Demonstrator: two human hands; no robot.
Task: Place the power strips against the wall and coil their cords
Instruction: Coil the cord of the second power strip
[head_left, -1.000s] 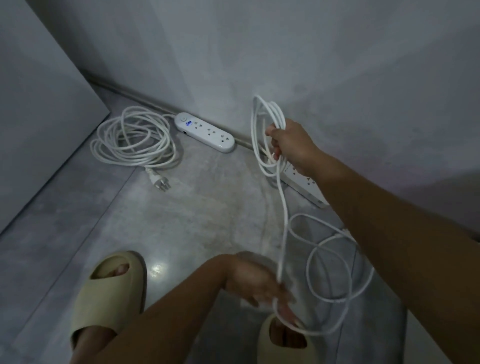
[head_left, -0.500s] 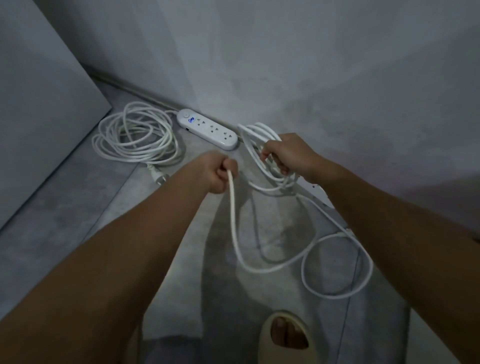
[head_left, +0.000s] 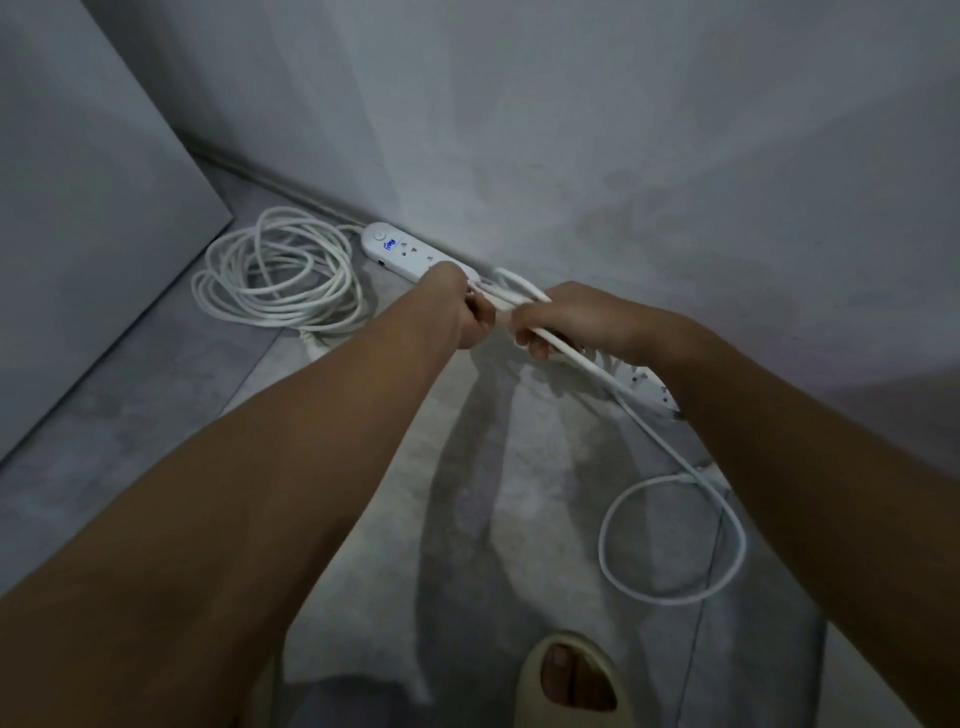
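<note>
Left hand (head_left: 457, 306) now at cord (head_left: 670, 601), strip (head_left: 647, 384) half-hidden

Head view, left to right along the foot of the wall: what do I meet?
Coiled cord → power strip with lit display → left hand → right hand, both gripping the second cord → second power strip.

White power strip (head_left: 402, 253) and second strip (head_left: 643, 383) against the wall (head_left: 571, 130); left cord (head_left: 291, 312) coiled, right cord (head_left: 584, 361) half-gathered.
</note>
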